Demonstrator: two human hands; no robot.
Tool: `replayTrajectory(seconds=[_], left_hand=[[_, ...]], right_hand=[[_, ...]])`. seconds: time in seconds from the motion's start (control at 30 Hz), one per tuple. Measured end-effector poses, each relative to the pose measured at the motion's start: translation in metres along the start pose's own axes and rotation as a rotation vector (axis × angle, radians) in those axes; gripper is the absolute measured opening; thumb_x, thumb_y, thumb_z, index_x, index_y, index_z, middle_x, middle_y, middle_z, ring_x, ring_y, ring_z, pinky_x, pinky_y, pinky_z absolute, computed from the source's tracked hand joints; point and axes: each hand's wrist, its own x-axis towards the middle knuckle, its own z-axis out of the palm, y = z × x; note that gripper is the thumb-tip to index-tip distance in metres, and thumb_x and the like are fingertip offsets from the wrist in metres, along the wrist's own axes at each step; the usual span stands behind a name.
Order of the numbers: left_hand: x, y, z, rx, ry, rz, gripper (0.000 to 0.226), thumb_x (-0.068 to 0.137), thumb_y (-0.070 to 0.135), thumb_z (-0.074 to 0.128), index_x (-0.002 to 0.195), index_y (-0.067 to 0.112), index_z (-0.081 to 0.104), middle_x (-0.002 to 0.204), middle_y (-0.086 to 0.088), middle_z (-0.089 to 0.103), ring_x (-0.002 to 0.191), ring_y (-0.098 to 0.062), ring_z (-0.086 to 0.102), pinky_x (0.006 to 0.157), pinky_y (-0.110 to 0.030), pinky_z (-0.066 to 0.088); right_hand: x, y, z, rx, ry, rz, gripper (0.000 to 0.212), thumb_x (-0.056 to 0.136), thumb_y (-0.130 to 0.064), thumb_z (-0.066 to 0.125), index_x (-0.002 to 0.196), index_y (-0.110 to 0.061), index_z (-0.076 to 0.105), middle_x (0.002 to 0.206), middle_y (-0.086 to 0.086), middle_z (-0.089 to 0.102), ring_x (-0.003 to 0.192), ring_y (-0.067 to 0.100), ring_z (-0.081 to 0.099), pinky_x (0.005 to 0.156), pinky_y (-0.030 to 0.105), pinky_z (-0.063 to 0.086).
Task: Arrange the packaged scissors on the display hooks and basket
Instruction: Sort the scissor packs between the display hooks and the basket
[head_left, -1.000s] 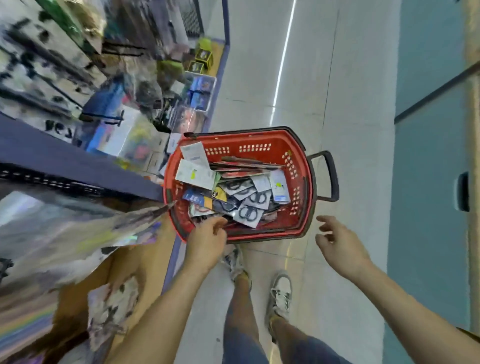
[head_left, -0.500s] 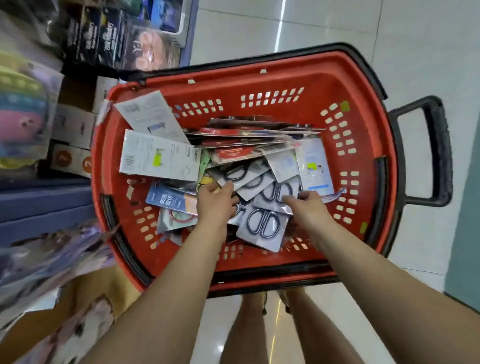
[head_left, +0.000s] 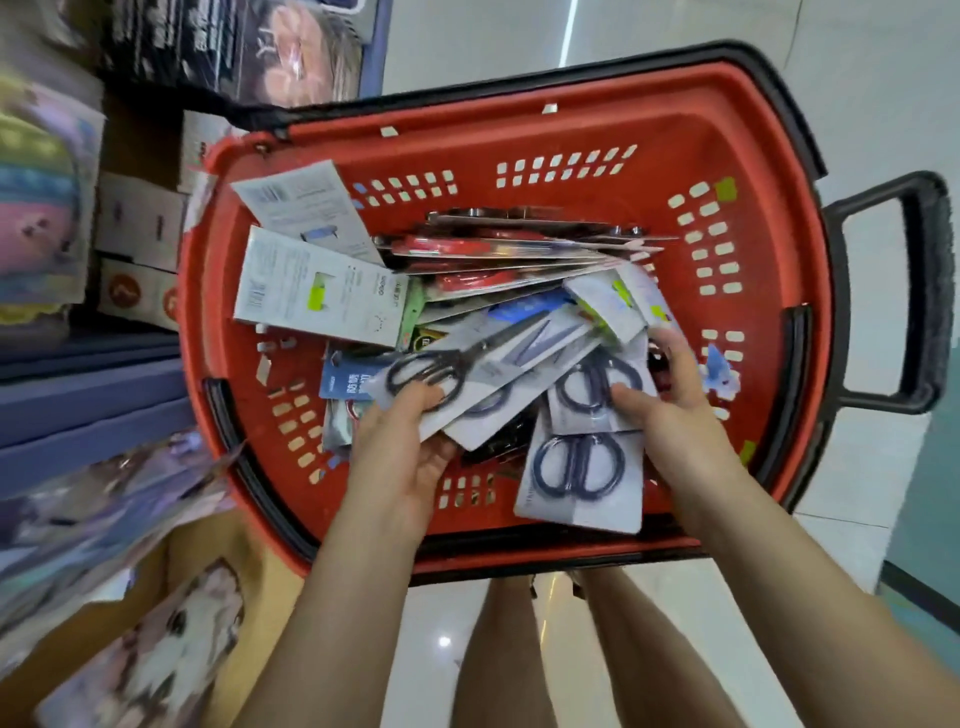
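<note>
Packaged scissors (head_left: 457, 374), black-handled, sit in a loose heap inside the red basket (head_left: 753, 156). None is out of it. The left hand (head_left: 400, 457) pinches a fan of two or three long packs at their near end, thumb on top and fingers underneath, lifted a little above the pile. The right hand (head_left: 670, 410) holds a round-handled pack (head_left: 597, 384), thumb pressed on its face and fingers curled over its far edge. Another round-handled pack (head_left: 576, 478) leans against the near wall, just below the right hand's pack (whether they touch, cannot tell).

Farther back, red-handled packs (head_left: 493, 254) are stacked flat across the basket. Two white card backs (head_left: 322, 291) lie face down at its left side.

Progress judgement: early, at the picking or sorting stage. No display hooks are in view and nothing is hung, so the whole stock is left to place. Likely next is carrying the gripped packs over to the hooks.

The basket's black handle (head_left: 924, 291) sticks out to the right. Blurred shelf goods (head_left: 52, 234) stand to the left, with pale tiled floor (head_left: 675, 41) beyond.
</note>
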Motion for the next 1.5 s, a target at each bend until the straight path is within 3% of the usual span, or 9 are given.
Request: replayTrajectory(seconds=[0.23, 0.47, 0.63, 0.83, 0.93, 1.03, 1.17, 1.4, 1.5], left_hand=[[-0.069, -0.010, -0.027, -0.079, -0.007, 0.117, 0.044, 0.083, 0.003, 0.063, 0.126, 0.009, 0.060, 0.108, -0.006, 0.073, 0.093, -0.019, 0.072, 0.067, -0.029, 0.058], [-0.103, -0.014, -0.047, -0.112, 0.006, 0.117, 0.046, 0.081, 0.004, 0.060, 0.125, 0.015, 0.063, 0.112, -0.006, 0.073, 0.098, -0.021, 0.071, 0.079, -0.039, 0.053], [-0.109, -0.029, -0.048, 0.066, 0.030, 0.104, 0.041, 0.088, 0.008, 0.063, 0.121, 0.033, 0.062, 0.110, 0.004, 0.073, 0.099, -0.021, 0.070, 0.079, -0.044, 0.055], [-0.126, -0.037, -0.052, 0.323, 0.008, 0.178, 0.079, 0.047, 0.046, 0.083, 0.122, 0.035, 0.059, 0.112, 0.010, 0.072, 0.105, -0.014, 0.068, 0.093, -0.048, 0.053], [-0.133, -0.028, -0.064, 0.543, 0.020, 0.191, 0.058, 0.057, 0.036, 0.089, 0.108, 0.031, 0.063, 0.104, 0.010, 0.072, 0.098, -0.008, 0.067, 0.084, -0.033, 0.052], [-0.129, -0.003, -0.072, 0.705, -0.005, 0.247, 0.054, 0.062, 0.038, 0.091, 0.105, 0.032, 0.058, 0.108, 0.012, 0.064, 0.098, -0.004, 0.062, 0.074, -0.023, 0.048], [-0.108, 0.030, -0.045, 0.592, -0.452, 0.103, 0.066, 0.069, 0.032, 0.080, 0.129, 0.034, 0.050, 0.114, 0.009, 0.071, 0.104, -0.013, 0.069, 0.085, -0.032, 0.058], [-0.107, 0.019, -0.027, 0.495, -0.415, 0.385, 0.034, 0.097, 0.016, 0.059, 0.130, 0.025, 0.056, 0.119, 0.003, 0.070, 0.112, -0.018, 0.066, 0.095, -0.042, 0.052], [-0.113, 0.025, -0.029, 0.483, -0.430, 0.400, 0.033, 0.099, 0.017, 0.055, 0.131, 0.028, 0.055, 0.124, 0.004, 0.068, 0.117, -0.018, 0.063, 0.101, -0.049, 0.048]], right_hand=[[-0.025, 0.008, 0.018, 0.267, -0.010, 0.142, 0.035, 0.095, 0.007, 0.048, 0.109, -0.014, 0.073, 0.107, 0.014, 0.075, 0.101, 0.037, 0.070, 0.093, 0.050, 0.056], [-0.059, 0.006, 0.028, 0.441, -0.059, 0.155, 0.029, 0.096, -0.001, 0.050, 0.111, -0.010, 0.074, 0.103, 0.011, 0.076, 0.096, 0.028, 0.072, 0.083, 0.038, 0.059], [-0.074, 0.007, 0.048, 0.361, -0.104, -0.011, 0.037, 0.076, -0.031, 0.074, 0.108, -0.013, 0.073, 0.104, 0.008, 0.077, 0.100, 0.030, 0.072, 0.091, 0.045, 0.057], [-0.088, 0.025, 0.062, 0.298, -0.008, -0.062, 0.064, 0.065, -0.011, 0.081, 0.122, -0.024, 0.055, 0.110, 0.005, 0.073, 0.102, 0.027, 0.071, 0.091, 0.054, 0.056], [-0.097, 0.027, 0.059, 0.337, 0.007, -0.034, 0.053, 0.070, -0.004, 0.077, 0.117, -0.020, 0.058, 0.105, 0.007, 0.075, 0.098, 0.030, 0.072, 0.088, 0.054, 0.057], [-0.104, 0.023, 0.053, 0.332, -0.031, -0.053, 0.046, 0.079, 0.012, 0.070, 0.113, -0.018, 0.060, 0.100, 0.008, 0.076, 0.096, 0.031, 0.072, 0.083, 0.046, 0.061], [-0.113, 0.020, 0.047, 0.230, -0.173, -0.129, 0.062, 0.067, 0.000, 0.074, 0.124, -0.014, 0.055, 0.107, 0.006, 0.075, 0.100, 0.026, 0.072, 0.079, 0.034, 0.061], [-0.118, -0.015, 0.035, -0.021, -0.285, -0.285, 0.083, 0.072, -0.021, 0.076, 0.140, -0.040, 0.033, 0.116, -0.032, 0.064, 0.106, -0.010, 0.062, 0.091, 0.014, 0.050], [-0.120, -0.025, 0.035, -0.051, -0.297, -0.291, 0.081, 0.086, -0.014, 0.074, 0.150, -0.037, 0.031, 0.134, -0.025, 0.057, 0.117, -0.010, 0.056, 0.097, 0.013, 0.046]])
